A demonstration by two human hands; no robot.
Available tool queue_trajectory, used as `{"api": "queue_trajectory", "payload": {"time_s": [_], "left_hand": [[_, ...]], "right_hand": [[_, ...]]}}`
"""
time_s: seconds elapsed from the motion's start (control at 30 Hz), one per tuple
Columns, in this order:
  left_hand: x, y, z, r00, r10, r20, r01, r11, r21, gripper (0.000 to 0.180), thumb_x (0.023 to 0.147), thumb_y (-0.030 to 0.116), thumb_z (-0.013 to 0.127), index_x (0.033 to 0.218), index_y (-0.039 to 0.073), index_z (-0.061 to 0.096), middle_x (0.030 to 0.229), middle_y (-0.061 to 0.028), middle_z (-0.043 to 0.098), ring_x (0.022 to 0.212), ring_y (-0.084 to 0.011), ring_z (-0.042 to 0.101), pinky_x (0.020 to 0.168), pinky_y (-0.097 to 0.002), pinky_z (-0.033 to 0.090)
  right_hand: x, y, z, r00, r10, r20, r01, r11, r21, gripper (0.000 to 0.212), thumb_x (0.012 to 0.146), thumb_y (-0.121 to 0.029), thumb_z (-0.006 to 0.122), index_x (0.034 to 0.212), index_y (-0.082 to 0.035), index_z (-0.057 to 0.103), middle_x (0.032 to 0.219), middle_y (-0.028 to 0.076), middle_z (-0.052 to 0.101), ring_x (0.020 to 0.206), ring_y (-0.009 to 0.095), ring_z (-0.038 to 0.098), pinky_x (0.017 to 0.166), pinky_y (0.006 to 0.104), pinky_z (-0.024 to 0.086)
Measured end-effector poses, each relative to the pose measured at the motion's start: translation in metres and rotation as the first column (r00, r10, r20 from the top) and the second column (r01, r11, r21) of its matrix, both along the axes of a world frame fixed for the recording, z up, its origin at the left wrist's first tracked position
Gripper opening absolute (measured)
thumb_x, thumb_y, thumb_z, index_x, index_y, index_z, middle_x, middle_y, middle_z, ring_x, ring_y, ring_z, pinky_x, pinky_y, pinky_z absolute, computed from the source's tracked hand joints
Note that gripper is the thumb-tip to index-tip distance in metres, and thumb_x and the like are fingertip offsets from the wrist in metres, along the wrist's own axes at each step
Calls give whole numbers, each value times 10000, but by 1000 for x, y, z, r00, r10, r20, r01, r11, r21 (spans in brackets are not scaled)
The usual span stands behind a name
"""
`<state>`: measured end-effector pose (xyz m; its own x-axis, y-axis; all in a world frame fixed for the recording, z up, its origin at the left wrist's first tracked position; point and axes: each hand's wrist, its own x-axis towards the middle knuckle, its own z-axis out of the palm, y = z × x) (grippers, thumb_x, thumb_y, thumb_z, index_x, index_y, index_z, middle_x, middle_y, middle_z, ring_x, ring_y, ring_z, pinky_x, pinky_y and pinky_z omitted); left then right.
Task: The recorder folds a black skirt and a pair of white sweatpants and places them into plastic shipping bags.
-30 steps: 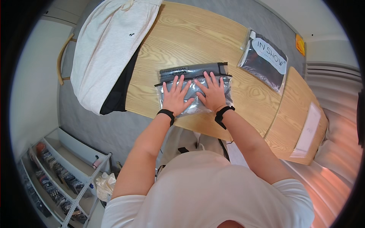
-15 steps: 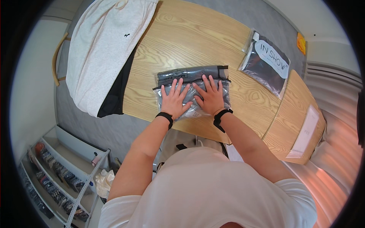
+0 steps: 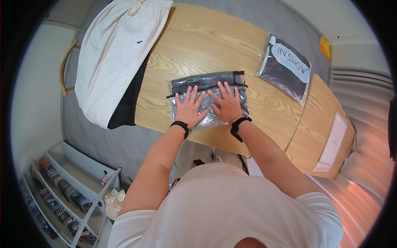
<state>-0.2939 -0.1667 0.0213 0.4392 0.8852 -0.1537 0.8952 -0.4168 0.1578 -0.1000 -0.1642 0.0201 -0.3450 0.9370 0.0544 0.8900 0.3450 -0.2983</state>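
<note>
A clear plastic garment bag (image 3: 210,108) with dark folded cloth inside lies flat near the front edge of the wooden table (image 3: 206,41). Its far end, past a dark zip strip, is folded or rolled. My left hand (image 3: 189,109) presses flat on the bag's left half, fingers spread toward the strip. On the right half rests my right hand (image 3: 227,105), also open, palm down. Both thumbs point inward with a gap between them. Much of the bag's near part is covered by my palms.
Pale sweatpants (image 3: 118,53) and a black garment (image 3: 129,109) hang over the table's left end by a wooden chair (image 3: 63,68). Another packed garment bag (image 3: 285,68) lies at the far right, near a white sheet (image 3: 331,142). A shelf rack (image 3: 89,213) with bagged goods stands lower left.
Both hands stay spread on the bag, with hardly any movement. The view has shifted slightly, so surrounding things sit a little differently.
</note>
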Motion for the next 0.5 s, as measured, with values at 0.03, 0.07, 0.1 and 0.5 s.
{"api": "queue_trajectory", "payload": {"time_s": [0.03, 0.07, 0.1, 0.5], "left_hand": [[0, 0, 1, 1000, 2, -3, -2, 1000, 23, 706, 820, 581, 481, 1408, 214, 349, 1503, -92, 217, 1389, -272, 169, 1024, -649, 153], [0, -2, 2, 1000, 1, -2, -1, 999, 33, 706, 820, 581, 481, 1408, 214, 349, 1503, -92, 217, 1389, -272, 169, 1024, -649, 153], [0, -3, 3, 1000, 7, 12, -7, 1000, 14, 693, 824, 563, 492, 1408, 218, 348, 1501, -93, 222, 1388, -271, 174, 1030, -637, 159], [7, -11, 0, 996, -3, 87, -2, 999, 50, 655, 817, 533, 532, 1388, 249, 381, 1495, -94, 235, 1370, -289, 218, 1012, -639, 187]], "right_hand": [[1, 0, 1, 1000, 8, -13, -8, 1000, 19, 475, 826, -388, 581, 1288, -318, 495, 1443, 89, 330, 1334, 299, 284, 1020, 584, 238], [1, -2, 0, 1000, 7, -12, -6, 1000, 30, 475, 826, -388, 581, 1288, -318, 495, 1443, 89, 330, 1334, 299, 284, 1020, 584, 238], [1, -4, -1, 1000, 9, 8, -9, 999, 34, 481, 825, -381, 588, 1292, -318, 490, 1442, 94, 329, 1332, 300, 288, 1020, 580, 242], [8, -14, 6, 993, -86, 75, 83, 995, 53, 516, 830, -377, 584, 1326, -315, 453, 1448, 93, 326, 1328, 322, 292, 1002, 613, 236]]}}
